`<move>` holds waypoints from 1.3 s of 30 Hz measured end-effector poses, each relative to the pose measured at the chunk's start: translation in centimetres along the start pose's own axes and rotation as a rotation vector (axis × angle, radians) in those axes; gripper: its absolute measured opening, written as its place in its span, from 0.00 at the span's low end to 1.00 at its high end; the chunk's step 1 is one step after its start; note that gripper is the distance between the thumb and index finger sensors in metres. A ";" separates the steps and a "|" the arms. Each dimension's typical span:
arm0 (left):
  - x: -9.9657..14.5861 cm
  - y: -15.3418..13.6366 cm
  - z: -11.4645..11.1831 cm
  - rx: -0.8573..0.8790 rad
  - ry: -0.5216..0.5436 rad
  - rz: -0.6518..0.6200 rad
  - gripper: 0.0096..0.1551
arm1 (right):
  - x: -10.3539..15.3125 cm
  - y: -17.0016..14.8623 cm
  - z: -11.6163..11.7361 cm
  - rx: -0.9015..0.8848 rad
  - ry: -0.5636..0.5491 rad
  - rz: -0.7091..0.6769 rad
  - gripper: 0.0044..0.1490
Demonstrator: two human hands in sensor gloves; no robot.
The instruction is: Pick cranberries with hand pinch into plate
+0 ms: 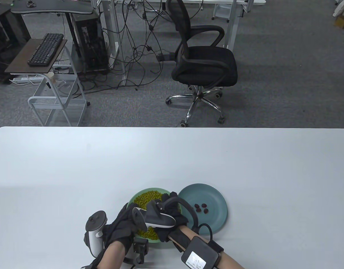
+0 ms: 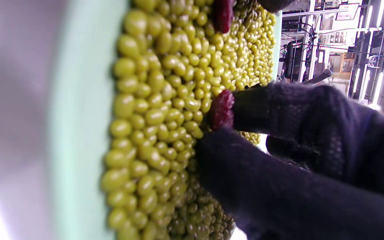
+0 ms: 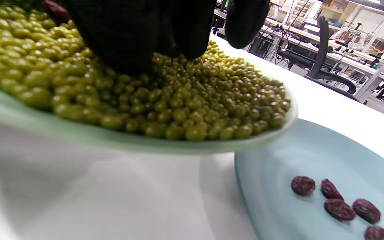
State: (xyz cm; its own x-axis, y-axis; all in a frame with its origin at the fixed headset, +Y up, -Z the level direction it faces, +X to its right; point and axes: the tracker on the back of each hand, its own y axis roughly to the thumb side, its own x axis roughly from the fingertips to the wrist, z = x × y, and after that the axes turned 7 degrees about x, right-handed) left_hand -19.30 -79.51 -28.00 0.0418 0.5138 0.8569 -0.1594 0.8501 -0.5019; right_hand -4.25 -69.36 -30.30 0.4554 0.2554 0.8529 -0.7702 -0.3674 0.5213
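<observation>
Clearly the cranberry (image 2: 221,110) in play is a small, wrinkled, dark red dried fruit, likely very light and soft, a little tacky rather than slippery, so a gentle fingertip pinch across its flat sides should serve. It lies on the heap of green beans (image 2: 165,100) in the pale green plate (image 2: 78,133), and two gloved fingertips (image 2: 255,106) close on it from either side; I judge these to be the right hand (image 1: 169,208), its grip pinching the berry, though the table view hides the tips. The left hand (image 1: 120,224) rests at the near rim; whether its grip holds anything I cannot tell. Five cranberries (image 3: 338,203) lie in the blue plate (image 3: 278,160) just right of the grip. The beans look smooth and loose, apt to roll if nudged.
</observation>
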 end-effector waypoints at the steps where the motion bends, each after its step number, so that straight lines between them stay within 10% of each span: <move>1: 0.0 0.0 0.0 0.000 0.000 0.000 0.27 | 0.0 0.0 0.0 -0.003 -0.001 0.000 0.34; 39: 0.0 0.0 0.0 0.001 -0.002 0.001 0.27 | 1.9 -4.5 -0.4 -0.235 -0.077 0.122 0.34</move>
State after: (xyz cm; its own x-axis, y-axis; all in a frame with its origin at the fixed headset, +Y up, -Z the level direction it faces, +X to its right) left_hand -19.26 -79.47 -28.02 0.0400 0.5143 0.8567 -0.1601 0.8496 -0.5026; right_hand -0.07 -66.90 -31.10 0.3782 0.1499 0.9135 -0.8999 -0.1718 0.4007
